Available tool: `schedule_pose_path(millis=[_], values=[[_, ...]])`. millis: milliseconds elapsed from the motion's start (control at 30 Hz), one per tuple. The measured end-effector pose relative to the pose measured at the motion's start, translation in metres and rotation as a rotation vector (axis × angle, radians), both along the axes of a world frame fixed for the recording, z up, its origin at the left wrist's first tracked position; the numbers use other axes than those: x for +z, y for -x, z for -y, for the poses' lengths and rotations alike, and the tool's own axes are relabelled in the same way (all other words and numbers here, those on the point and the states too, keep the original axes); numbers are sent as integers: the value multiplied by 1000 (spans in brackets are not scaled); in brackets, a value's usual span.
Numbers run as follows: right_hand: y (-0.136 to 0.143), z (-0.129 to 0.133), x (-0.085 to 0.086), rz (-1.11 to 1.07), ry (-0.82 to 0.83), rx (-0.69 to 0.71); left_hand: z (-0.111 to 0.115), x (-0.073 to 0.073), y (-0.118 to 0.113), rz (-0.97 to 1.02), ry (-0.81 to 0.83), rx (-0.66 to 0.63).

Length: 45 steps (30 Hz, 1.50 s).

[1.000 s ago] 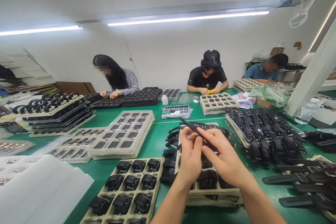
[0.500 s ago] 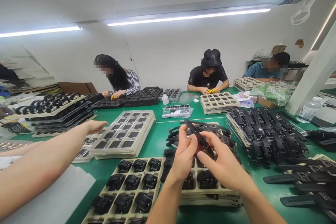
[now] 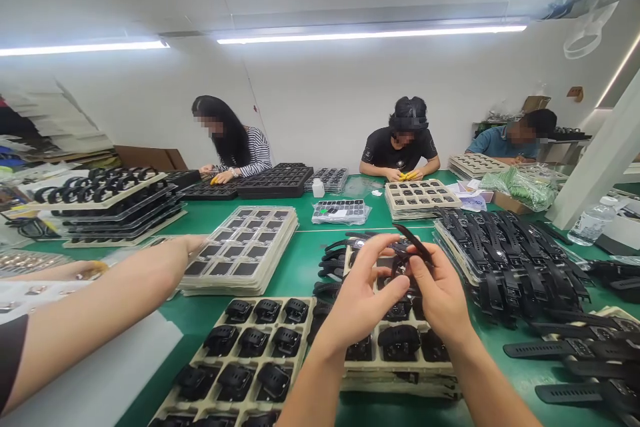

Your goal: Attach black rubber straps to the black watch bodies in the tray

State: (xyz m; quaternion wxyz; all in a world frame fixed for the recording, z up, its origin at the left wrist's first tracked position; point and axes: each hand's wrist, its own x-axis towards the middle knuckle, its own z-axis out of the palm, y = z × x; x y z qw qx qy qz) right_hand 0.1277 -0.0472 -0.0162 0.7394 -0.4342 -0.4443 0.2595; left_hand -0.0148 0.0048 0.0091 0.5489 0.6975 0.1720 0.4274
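Note:
Between my two hands is a black smartwatch [image 3: 414, 244], its strap sticking up and tilted. My right hand [image 3: 443, 290] pinches the strap between thumb and fingers. Curled around the watch's other side is my left hand [image 3: 367, 287], which partly hides the watch body. Beneath them, a stack of beige trays [image 3: 400, 368] holds black watches, some with straps lying across the rim. Just left stands another beige tray [image 3: 245, 365] with folded watches in its compartments.
A co-worker's arm [image 3: 115, 300] reaches in from the left, beside stacked trays of dark squares [image 3: 273, 263]. On the right are piles of black-strapped watches [image 3: 505, 257] and a water bottle [image 3: 594, 220]. Several people sit across the green table [image 3: 305, 220].
My hands have turned the watch, and its strap now points up to the left from my right hand. The co-worker's arm at left has moved, and the view has shifted slightly.

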Motion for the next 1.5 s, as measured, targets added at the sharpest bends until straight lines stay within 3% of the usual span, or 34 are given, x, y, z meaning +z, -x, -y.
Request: schedule_pose_path(millis=[100,333,533,867,1133,1367,1500], values=[[-3,0,-1,-18,-7,-69,-4,0,-2,-63,-44,150],[-11,-1,-9,58,-3,25,-4,-1,-8,-31,149,139],[-16,-4,-14,193,-17,14,-2,0,-10,-31,93,148],[-17,-4,-14,264,-68,37,-3,-12,-20,58,79,143],[-17,1,-7,572,-217,-155,-2,-13,-21,-1,-11,183],[-18,2,-6,604,-317,-251,8,-12,-25,-22,26,88],[-18,3,-5,575,-341,-233,10,-9,-25,-48,23,52]])
